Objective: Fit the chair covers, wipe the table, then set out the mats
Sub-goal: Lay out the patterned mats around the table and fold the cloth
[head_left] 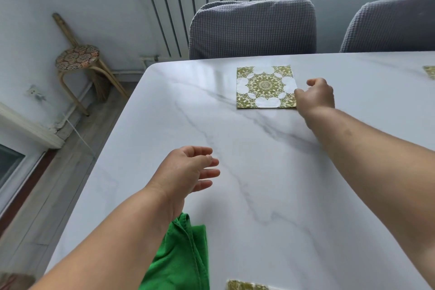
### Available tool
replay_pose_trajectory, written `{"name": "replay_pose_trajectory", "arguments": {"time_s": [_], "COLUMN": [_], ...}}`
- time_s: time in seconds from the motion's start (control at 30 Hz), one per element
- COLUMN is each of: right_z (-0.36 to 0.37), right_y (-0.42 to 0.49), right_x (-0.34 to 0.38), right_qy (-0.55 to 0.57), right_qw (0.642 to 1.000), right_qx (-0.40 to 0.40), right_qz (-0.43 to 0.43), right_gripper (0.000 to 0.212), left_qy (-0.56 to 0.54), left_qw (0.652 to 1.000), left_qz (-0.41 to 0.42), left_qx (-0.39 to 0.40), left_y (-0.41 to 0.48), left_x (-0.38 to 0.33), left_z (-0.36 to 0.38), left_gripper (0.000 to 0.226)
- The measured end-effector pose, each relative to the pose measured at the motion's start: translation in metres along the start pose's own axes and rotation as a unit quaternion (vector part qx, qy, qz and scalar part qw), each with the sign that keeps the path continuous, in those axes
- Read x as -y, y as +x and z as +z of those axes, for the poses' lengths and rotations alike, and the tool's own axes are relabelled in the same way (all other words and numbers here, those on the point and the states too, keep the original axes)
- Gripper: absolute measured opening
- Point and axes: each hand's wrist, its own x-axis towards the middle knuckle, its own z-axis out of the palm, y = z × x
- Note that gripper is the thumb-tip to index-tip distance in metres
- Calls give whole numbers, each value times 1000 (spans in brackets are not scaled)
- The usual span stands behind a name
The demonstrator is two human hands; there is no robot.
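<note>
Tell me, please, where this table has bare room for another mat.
Bare: the table's left corner beside the far mat, and the middle between that mat and the green cloth. Crowded: the near edge, with cloth and a second mat.

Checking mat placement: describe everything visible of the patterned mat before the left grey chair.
The mat is a thin square, white with an olive-green mandala and matching corner ornaments. It lies flat on the marble-look table, near the far edge before the covered chair. The right hand meets its right edge at the near corner; whether the fingers pinch it is unclear.
</note>
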Motion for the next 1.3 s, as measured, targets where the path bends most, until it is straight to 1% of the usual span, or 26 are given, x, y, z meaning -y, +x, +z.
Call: {"name": "replay_pose_trajectory", "arguments": {"time_s": [0.1,0.17,0.3,0.4,0.57,0.7,0.83,1.0,1.1,1.2,1.3], "right_z": [-9,-14,-22,-29,-49,-65,-72,-61,-41,-20,-9], "right_y": [-26,-53,-116,-157,-216,-261,-311,-369,-407,-433,-446], "right_x": [-9,-18,-36,-45,-41,-25,-8,7,18,26,33], "right_qy": [24,39,31,16,-2,-22,-55,-72,-88,-113,-112], "right_qw": [999,996,988,981,972,963,959,971,977,978,982], "right_qx": [-7,7,86,146,199,235,250,220,193,174,146], "right_qz": [-46,-81,-121,-128,-126,-130,-125,-60,-6,27,43], "right_gripper": [35,29,17,7,6,15,21,27,39,53,57], "left_qy": [-7,-9,-14,-13,-24,-28,-32,-31,-16,-7,-2], "left_qw": [1000,1000,1000,1000,999,1000,999,997,996,995,996], "left_qz": [1,0,0,2,3,5,11,19,12,4,0], "left_qx": [-4,-5,-9,-16,-23,-12,14,65,91,97,94], "left_y": [-8,-18,-40,-61,-99,-124,-137,-142,-147,-149,-149], "left_x": [-1,0,3,8,13,15,20,27,36,41,42], "left_z": [0,-1,-5,-12,-23,-35,-63,-113,-155,-191,-216], "left_gripper": [18,18,18,17,16,16,17,18,17,18,21]}}
